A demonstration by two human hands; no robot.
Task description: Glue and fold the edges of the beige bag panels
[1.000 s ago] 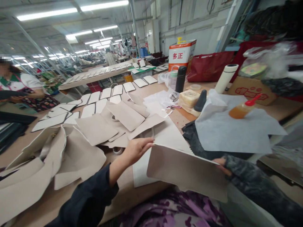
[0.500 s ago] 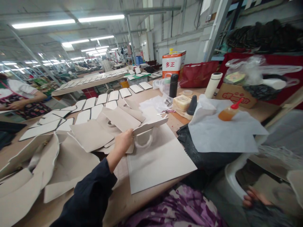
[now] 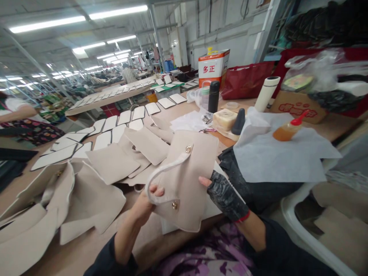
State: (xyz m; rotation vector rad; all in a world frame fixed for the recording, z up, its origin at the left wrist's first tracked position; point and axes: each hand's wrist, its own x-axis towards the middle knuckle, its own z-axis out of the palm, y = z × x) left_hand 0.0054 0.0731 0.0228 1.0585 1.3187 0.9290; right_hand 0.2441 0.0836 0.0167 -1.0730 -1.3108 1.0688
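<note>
A beige bag panel with a curved handle and gold-coloured fittings is held up over the near edge of the table. My left hand grips its left edge, with the fingertips beside the handle. On the right side, my right hand, in a dark fingerless glove with a red cuff, touches the panel's edge; most of its fingers are hidden behind the panel. Partly covered under the panel lies a pale board.
More beige pieces lie at the left, with rows of white dark-edged pieces beyond. A glue bottle rests on white paper at the right, near a white-rimmed bin. A person is at the far left.
The panel in my left hand has turned from edge-on to face-on and come nearer. My right hand has moved from the bin at the lower right to the panel's right edge.
</note>
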